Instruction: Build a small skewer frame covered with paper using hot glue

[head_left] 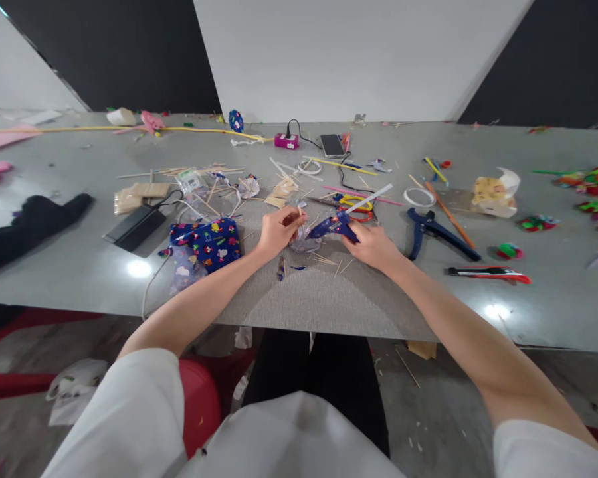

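Note:
My right hand is wrapped round the handle of a blue glue gun, whose nozzle points left. From its back end a long whitish glue stick sticks out up and to the right. Close to the nozzle, my left hand pinches a small thin wooden stick; the fingers partly hide it. Just below the fingertips and nozzle lies a clear crumpled plastic piece. Several short wooden sticks and patterned blue fabric scraps lie on the grey mat in front.
A patterned blue cloth bundle and a black power bank lie left. Yellow-handled scissors sit behind the glue gun. On the right are a blue cutter tool, an orange stick and a red utility knife.

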`<act>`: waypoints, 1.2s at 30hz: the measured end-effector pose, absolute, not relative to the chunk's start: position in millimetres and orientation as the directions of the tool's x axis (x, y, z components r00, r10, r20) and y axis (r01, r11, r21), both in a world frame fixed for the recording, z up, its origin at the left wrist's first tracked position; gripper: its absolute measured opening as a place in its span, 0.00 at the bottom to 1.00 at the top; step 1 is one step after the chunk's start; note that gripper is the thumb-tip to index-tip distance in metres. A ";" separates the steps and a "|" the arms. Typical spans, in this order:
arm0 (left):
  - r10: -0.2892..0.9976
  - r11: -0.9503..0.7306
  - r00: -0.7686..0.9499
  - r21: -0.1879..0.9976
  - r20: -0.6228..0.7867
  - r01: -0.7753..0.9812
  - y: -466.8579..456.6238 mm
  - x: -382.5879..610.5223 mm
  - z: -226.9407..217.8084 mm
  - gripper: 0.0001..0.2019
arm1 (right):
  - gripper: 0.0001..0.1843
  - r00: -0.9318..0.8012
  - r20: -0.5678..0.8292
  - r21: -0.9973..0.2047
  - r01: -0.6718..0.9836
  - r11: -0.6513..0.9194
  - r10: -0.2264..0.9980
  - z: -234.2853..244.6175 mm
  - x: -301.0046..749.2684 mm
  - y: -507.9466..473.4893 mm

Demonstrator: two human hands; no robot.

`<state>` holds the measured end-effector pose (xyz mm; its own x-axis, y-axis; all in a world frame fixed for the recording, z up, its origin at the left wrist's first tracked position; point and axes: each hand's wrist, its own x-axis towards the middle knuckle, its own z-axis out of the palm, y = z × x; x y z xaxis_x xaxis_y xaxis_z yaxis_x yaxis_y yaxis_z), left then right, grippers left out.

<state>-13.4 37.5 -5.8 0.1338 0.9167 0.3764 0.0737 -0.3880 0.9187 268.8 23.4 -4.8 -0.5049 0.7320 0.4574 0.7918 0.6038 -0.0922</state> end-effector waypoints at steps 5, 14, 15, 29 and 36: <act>0.911 -0.402 0.130 0.913 0.391 0.074 38.4 -13.0 -6.3 0.16 | 0.25 -0.497 0.455 -0.098 0.797 0.596 0.739 -3.4 268.0 21.9; 0.909 -0.410 0.129 0.907 0.397 0.095 38.0 -13.6 -6.5 0.16 | 0.23 -0.493 0.442 -0.094 0.805 0.586 0.749 -3.6 269.1 22.9; 0.910 -0.407 0.130 0.909 0.394 0.092 37.7 -13.6 -6.3 0.16 | 0.23 -0.495 0.444 -0.096 0.803 0.588 0.747 -3.7 269.3 23.3; 0.921 -0.381 0.124 0.921 0.370 0.079 39.0 -12.5 -9.3 0.17 | 0.25 -0.479 0.429 -0.137 0.804 0.579 0.766 1.2 265.6 21.9; 0.914 -0.395 0.137 0.914 0.381 0.091 38.7 -13.1 -9.2 0.17 | 0.25 -0.466 0.424 -0.162 0.804 0.571 0.777 2.2 264.4 21.1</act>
<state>-13.1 38.7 -9.2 0.1367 0.9144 0.3811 0.0912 -0.3947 0.9143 264.4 21.1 2.2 -0.4661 0.7766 0.4239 0.8045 0.5714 -0.1623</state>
